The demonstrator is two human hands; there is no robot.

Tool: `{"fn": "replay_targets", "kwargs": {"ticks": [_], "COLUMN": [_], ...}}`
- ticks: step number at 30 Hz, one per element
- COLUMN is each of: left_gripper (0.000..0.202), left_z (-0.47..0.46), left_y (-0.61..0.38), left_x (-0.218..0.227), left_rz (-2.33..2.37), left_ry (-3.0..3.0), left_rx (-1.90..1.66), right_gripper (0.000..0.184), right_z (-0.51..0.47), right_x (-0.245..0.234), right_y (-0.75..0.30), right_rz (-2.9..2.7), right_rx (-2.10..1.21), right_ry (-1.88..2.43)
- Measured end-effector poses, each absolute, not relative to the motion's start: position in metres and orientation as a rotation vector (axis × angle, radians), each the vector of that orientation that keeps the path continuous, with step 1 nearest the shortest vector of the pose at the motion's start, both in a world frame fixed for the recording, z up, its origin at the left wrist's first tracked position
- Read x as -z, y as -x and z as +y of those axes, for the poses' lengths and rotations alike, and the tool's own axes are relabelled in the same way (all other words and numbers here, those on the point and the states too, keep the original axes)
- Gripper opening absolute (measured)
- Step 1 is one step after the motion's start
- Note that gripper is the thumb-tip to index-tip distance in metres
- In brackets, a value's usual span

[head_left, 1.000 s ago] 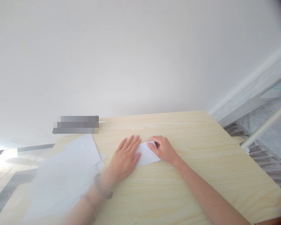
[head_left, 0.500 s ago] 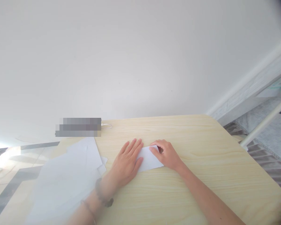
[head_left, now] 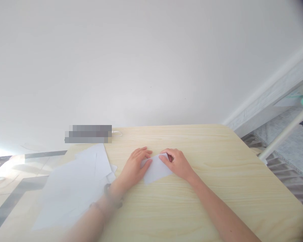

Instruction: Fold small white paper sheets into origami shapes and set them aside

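Note:
A small white piece of paper (head_left: 156, 170), apparently folded, is held between my two hands over the wooden table. My left hand (head_left: 137, 166) grips its left end, the thumb on the near face and the fingers curled behind the top edge. At the upper right corner, my right hand (head_left: 176, 163) pinches the paper between thumb and fingers. The paper's lower edge slants near the tabletop; whether it touches the wood I cannot tell. My fingertips behind the paper are partly hidden.
Several loose white paper sheets (head_left: 73, 188) lie overlapping on the table's left side. Behind them is a pixelated grey object (head_left: 89, 134) with a white loop (head_left: 117, 133) at its right. The wooden table (head_left: 229, 174) meets a plain wall (head_left: 151, 60); a pale pole (head_left: 285, 132) stands beyond its right edge.
My left hand has gone from lying flat across the paper to gripping its left end. The paper is now tilted up. My right hand keeps its pinch at the right corner.

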State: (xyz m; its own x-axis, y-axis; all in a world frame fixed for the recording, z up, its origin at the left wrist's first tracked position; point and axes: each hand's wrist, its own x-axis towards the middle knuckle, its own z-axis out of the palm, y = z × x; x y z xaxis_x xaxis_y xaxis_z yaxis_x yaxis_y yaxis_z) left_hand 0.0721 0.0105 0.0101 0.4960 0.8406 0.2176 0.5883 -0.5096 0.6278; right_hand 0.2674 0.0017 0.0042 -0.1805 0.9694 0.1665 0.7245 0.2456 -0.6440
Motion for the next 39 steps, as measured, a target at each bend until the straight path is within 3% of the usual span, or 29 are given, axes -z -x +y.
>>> {"fn": "replay_targets", "kwargs": {"ticks": [14, 39], "left_gripper": [0.025, 0.024], "left_z": [0.0163, 0.0167], "left_y": [-0.0762, -0.0734], "left_x": [-0.0181, -0.0191], "left_rz": [1.384, 1.3], "left_ry": [-1.933, -1.941], "left_rx": [-0.672, -0.692], "right_gripper": [0.024, 0.025], "right_z": [-0.0016, 0.0062], "right_x": [-0.0057, -0.006], "right_y": [-0.2659, -0.2623], "right_rz": [-1.92, -1.918], "right_rx": [-0.617, -0.597], "right_ry": [1.57, 1.583]}}
